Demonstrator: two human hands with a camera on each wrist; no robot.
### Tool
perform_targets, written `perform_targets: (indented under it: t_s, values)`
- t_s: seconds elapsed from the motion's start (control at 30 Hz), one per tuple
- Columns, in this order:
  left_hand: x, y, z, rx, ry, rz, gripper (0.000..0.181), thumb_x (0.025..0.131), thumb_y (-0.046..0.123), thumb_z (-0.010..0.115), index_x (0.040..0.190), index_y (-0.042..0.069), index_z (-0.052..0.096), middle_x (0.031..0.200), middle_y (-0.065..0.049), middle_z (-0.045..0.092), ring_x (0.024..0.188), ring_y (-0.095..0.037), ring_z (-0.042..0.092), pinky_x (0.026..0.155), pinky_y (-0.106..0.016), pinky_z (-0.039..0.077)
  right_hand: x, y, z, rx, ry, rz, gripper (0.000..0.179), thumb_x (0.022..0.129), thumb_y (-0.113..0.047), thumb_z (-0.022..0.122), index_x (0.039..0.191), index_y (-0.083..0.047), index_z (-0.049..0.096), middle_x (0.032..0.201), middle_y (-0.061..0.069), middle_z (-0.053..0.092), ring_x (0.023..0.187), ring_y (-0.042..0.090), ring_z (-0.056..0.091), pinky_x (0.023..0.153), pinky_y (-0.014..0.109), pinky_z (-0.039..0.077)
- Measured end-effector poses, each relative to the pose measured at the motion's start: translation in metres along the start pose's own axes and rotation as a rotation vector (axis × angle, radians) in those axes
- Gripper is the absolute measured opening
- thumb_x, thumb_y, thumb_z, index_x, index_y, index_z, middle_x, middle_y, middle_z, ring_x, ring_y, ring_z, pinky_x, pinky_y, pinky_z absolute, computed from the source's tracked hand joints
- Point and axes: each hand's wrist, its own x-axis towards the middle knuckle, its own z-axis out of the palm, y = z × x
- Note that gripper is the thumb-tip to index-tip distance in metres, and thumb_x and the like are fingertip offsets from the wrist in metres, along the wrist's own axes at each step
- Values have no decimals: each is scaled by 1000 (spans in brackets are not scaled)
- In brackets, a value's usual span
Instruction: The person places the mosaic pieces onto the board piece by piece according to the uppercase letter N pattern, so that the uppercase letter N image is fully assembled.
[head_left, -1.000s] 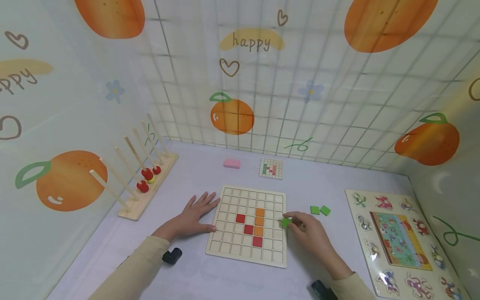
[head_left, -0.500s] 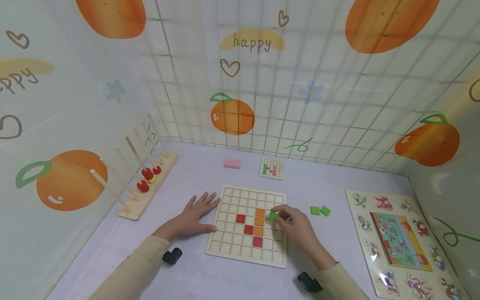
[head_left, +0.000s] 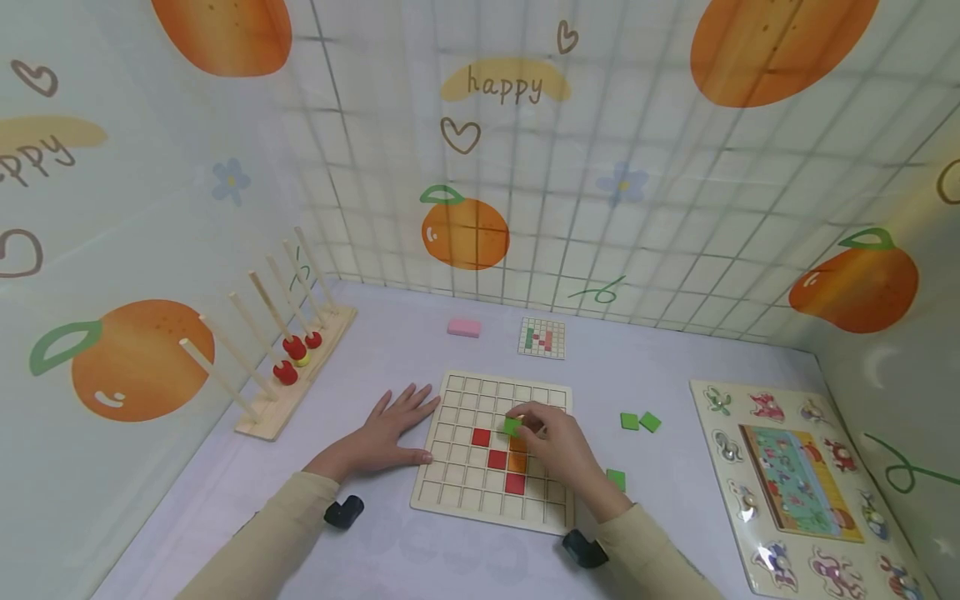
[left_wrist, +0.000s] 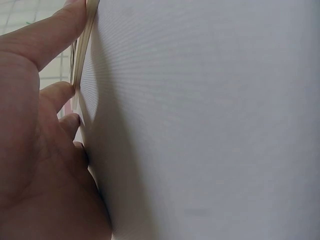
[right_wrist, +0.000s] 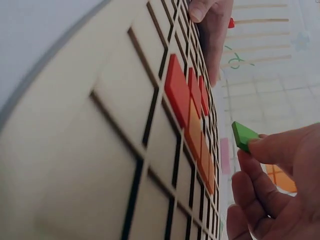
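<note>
A wooden grid board (head_left: 457, 492) lies on the table, with red tiles (head_left: 497, 459) set in a diagonal and orange tiles (head_left: 517, 461) in a column. My right hand (head_left: 558, 446) pinches a green tile (right_wrist: 245, 135) between thumb and fingertips, holding it above the board and partly hiding the orange column. In the right wrist view the tile is apart from the board's surface. My left hand (head_left: 382, 433) lies spread beside the board, its thumb and fingertips touching the left edge. The left wrist view shows the board's edge (left_wrist: 86, 47) against those fingertips.
Loose green tiles (head_left: 630, 421) lie right of the board, one (head_left: 616, 480) near my right wrist. A small pattern card (head_left: 542, 337) and a pink block (head_left: 464, 327) lie behind. A pegged wooden stand (head_left: 300, 379) is at left, a picture puzzle board (head_left: 727, 483) at right.
My right hand has carried the green tile leftward from the board's right edge to above the orange column. A green tile near the right wrist has come into view. The left hand stays put.
</note>
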Motion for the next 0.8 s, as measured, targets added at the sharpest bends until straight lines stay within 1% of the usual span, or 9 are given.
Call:
perform_targets:
  t_s: [0.13, 0.3, 0.53, 0.63, 0.8]
  values:
    - [0, 0, 0, 0, -2, -1, 97, 87, 66, 67, 163, 23, 26, 171, -1, 10, 157, -28, -2, 124, -56, -7, 5, -4, 7, -12, -19, -30, 23, 95, -7, 70, 112, -21, 74, 86, -8, 63, 82, 13, 57, 67, 28, 52]
    - [1, -1, 0, 5, -10, -3, 97, 87, 66, 67, 163, 24, 24, 171, -1, 9, 157, -28, -2, 124, -56, -7, 12, -8, 15, -26, -35, -52, 23, 95, -7, 71, 113, -20, 74, 89, -7, 65, 81, 14, 57, 73, 31, 53]
    - [0, 1, -2, 1, -9, 7, 96, 88, 64, 68, 163, 22, 25, 171, -3, 11, 157, -29, -2, 123, -58, -6, 21, -12, 28, -11, -73, -46, 20, 97, -11, 69, 113, -23, 73, 95, -7, 69, 85, 11, 62, 80, 33, 54]
    - [-1, 2, -3, 2, -9, 12, 95, 88, 63, 68, 163, 22, 26, 171, -2, 11, 157, -29, -2, 124, -58, -6, 25, -15, 32, -22, -80, -54, 20, 98, -13, 69, 114, -23, 73, 95, -7, 70, 83, 10, 62, 76, 31, 53]
    - [-1, 3, -4, -6, -6, 24, 94, 89, 61, 69, 163, 21, 27, 171, -4, 12, 157, -30, -1, 123, -58, -6, 32, -17, 38, -46, -82, -82, 20, 98, -13, 67, 114, -22, 73, 90, -8, 70, 77, 10, 60, 69, 29, 51]
